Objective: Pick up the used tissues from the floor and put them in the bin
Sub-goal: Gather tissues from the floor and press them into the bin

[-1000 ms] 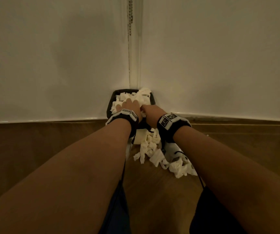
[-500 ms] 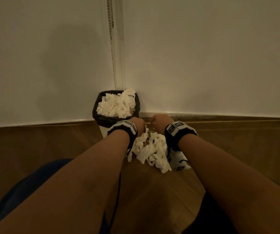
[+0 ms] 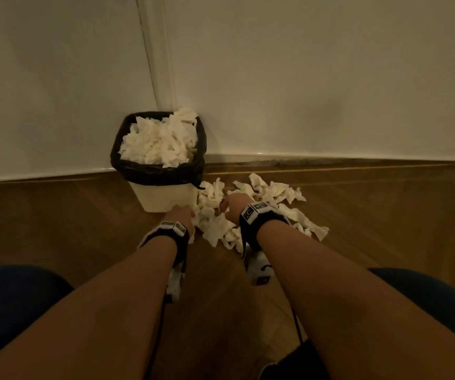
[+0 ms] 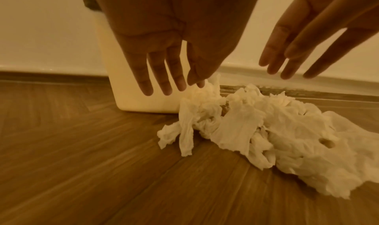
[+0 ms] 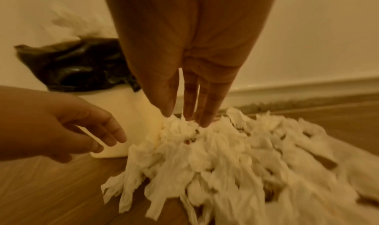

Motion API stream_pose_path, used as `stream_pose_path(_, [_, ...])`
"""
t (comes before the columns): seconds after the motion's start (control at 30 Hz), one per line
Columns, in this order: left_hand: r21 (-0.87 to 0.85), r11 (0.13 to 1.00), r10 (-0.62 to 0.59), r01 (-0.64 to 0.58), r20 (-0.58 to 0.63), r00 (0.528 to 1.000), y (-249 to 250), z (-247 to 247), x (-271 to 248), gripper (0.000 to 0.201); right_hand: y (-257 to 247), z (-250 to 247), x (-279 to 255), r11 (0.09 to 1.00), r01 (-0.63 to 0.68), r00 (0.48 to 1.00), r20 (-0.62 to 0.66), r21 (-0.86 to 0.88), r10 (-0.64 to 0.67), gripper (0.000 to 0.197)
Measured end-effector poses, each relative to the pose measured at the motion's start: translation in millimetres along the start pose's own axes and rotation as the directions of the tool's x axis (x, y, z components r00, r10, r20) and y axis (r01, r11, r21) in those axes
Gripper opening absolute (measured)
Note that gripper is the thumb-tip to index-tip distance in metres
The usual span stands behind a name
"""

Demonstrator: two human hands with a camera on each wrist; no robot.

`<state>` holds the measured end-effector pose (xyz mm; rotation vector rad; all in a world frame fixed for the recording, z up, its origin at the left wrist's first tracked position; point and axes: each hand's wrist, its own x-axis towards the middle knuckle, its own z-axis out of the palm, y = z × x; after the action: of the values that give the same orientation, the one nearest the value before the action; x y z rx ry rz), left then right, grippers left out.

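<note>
A heap of crumpled white tissues (image 3: 251,212) (image 4: 264,134) (image 5: 221,157) lies on the wooden floor to the right of the bin (image 3: 163,192). The cream bin has a black liner and is piled full of tissues (image 3: 160,141). My left hand (image 3: 183,213) (image 4: 170,69) hovers at the heap's left edge, fingers straight and spread, holding nothing. My right hand (image 3: 234,207) (image 5: 188,98) reaches down onto the top of the heap with straight fingers, its tips touching the tissues.
The bin stands in a corner of two white walls (image 3: 330,78) with a skirting board (image 3: 330,157). Bare wooden floor (image 3: 56,229) spreads left and right. My knees in dark blue (image 3: 9,303) frame the bottom corners.
Both hands came down from the bin's top to the heap on the floor. The view swung so that the bin sits further left and more of the tissues show.
</note>
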<state>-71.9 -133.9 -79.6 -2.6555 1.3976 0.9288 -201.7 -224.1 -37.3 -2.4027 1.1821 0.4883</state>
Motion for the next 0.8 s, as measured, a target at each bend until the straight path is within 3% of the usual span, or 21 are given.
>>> stream_pose_path(0.2, [-0.094,0.995,-0.052,0.047,-0.055,0.997,-4,29,19,0.038,11,18,5,0.980,-0.052,0.987,-0.141,0.193,0.080,0.029])
stream_pose_path(0.33, [-0.150,0.987,-0.071,0.057,-0.089,0.994,-9,42,28,0.036,11,30,18,0.983,-0.047,0.976,-0.200,0.175,0.082,0.025])
stream_pose_path(0.5, [-0.122,0.991,-0.059,0.052,-0.058,0.997,-4,53,39,0.038,4,58,31,0.990,0.077,0.997,-0.019,-0.114,-0.079,0.026])
stream_pose_path(0.67, [-0.082,0.996,-0.031,0.034,0.035,0.999,-10,62,39,0.037,8,78,31,0.994,0.006,0.987,0.157,-0.105,0.010,0.054])
stream_pose_path(0.8, [-0.058,0.998,-0.009,0.014,0.085,0.996,-11,58,37,0.039,5,71,31,1.000,-0.013,0.991,0.134,-0.020,0.015,0.041])
